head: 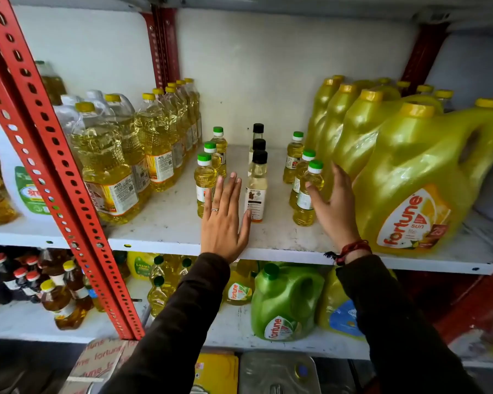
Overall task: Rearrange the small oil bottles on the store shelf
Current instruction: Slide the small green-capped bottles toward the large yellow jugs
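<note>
Bottles stand upright in three short files on the shelf [168, 223], each file running from the front edge toward the back wall, so every long axis is vertical. The green-capped left file [206, 180] sits just off the fingers [225, 189] of the left hand [222, 223]; its front bottle is touching or nearly touching the little-finger side. The black-capped middle file [257, 183] stands just to the thumb side of that same hand, so the left hand lies flat in the gap between these two files, fingers straight and together, thumb spread, holding nothing. The right file of green caps [306, 191] stands against the palm side of the right hand [335, 206], whose fingers are splayed and slightly curled, the thumb touching the front bottle's label but not closed round it; I judge this hand empty too. The right hand is therefore nearer the right file, the left nearer the other two, and a sideways push looks the likeliest next move, though that is a guess.

Big yellow jugs [416, 177] at the shelf's right end read "fortune" and "sun". Clear tall bottles [108, 172] toward the left end also carry "fortune" down the label. Print on the small bottles is too small to read.
</note>
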Demonstrator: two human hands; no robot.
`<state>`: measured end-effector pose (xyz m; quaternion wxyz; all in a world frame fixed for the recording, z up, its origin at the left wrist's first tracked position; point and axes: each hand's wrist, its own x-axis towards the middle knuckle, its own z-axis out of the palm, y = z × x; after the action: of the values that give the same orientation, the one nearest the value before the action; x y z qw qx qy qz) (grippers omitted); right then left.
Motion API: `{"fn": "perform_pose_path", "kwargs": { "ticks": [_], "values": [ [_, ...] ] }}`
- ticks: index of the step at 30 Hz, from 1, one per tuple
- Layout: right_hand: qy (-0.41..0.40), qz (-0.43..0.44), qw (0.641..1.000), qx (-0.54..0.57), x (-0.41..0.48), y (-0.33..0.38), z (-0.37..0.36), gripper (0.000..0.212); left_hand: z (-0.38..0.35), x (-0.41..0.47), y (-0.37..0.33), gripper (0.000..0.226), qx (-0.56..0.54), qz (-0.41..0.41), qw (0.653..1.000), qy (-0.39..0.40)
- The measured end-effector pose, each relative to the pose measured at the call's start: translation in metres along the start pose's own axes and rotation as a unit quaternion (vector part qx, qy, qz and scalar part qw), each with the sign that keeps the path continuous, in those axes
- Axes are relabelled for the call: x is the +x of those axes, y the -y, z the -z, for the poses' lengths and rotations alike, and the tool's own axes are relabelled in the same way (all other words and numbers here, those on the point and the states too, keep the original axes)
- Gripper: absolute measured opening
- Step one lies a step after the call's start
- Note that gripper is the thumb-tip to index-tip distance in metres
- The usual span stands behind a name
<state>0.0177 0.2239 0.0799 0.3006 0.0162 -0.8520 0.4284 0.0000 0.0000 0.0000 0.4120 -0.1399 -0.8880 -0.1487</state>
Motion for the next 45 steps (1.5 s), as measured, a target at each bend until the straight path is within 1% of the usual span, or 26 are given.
{"fn": "perform_pose_path", "kwargs": {
  "ticks": [3,4,8,12,16,19,22,25,28,29,32,33,36,41,45],
  "values": [
    [0.027,-0.064,0.997,0.023,0.015,-0.009,0.002,0.072,-0.005,-0.005,0.005,0.069,0.014,0.011,1.0,0.02],
    [0.039,-0.078,0.996,0.032,0.018,-0.01,0.004,0.068,-0.007,-0.008,0.005,0.068,0.021,0.009,0.999,0.03],
    [0.086,-0.098,0.985,0.11,0.032,-0.016,0.006,0.037,-0.011,-0.009,0.007,0.069,0.012,0.008,0.999,0.033],
    [0.119,-0.097,0.977,0.147,0.039,-0.014,0.011,0.026,-0.012,-0.01,0.006,0.069,0.015,0.015,0.999,0.028],
    [0.101,-0.097,0.98,0.143,0.04,-0.018,0.009,0.029,-0.014,-0.011,0.007,0.069,0.016,0.022,0.999,0.028],
    [0.047,-0.096,0.985,0.133,0.038,-0.019,0.003,0.038,-0.015,-0.011,0.007,0.069,0.018,0.028,0.999,0.035],
    [0.001,-0.098,0.991,0.093,0.035,-0.017,-0.003,0.048,-0.016,-0.012,0.007,0.07,0.016,0.032,0.999,0.039],
    [0.007,-0.092,0.993,0.076,0.033,-0.016,-0.005,0.053,-0.015,-0.012,0.007,0.07,0.017,0.028,0.999,0.039],
    [0.023,-0.098,0.989,0.106,0.034,-0.02,-0.003,0.059,-0.015,-0.011,0.007,0.07,0.017,0.028,0.998,0.045],
    [0.029,-0.101,0.987,0.122,0.035,-0.021,-0.002,0.053,-0.015,-0.011,0.008,0.07,0.017,0.029,0.998,0.046],
    [0.053,-0.106,0.983,0.14,0.036,-0.022,0.002,0.026,-0.015,-0.011,0.008,0.07,0.019,0.028,0.998,0.049],
    [0.058,-0.101,0.983,0.14,0.036,-0.021,0.004,0.024,-0.016,-0.011,0.008,0.07,0.018,0.028,0.998,0.049],
    [0.053,-0.103,0.983,0.141,0.036,-0.02,0.005,0.031,-0.016,-0.012,0.008,0.069,0.012,0.029,0.998,0.05],
    [0.013,-0.104,0.987,0.12,0.036,-0.016,0.001,0.045,-0.015,-0.011,0.007,0.069,0.006,0.029,0.998,0.049],
    [0.023,-0.095,0.991,0.087,0.037,-0.015,0.002,0.05,-0.016,-0.012,0.008,0.069,0.005,0.028,0.998,0.052]
  ]
}}
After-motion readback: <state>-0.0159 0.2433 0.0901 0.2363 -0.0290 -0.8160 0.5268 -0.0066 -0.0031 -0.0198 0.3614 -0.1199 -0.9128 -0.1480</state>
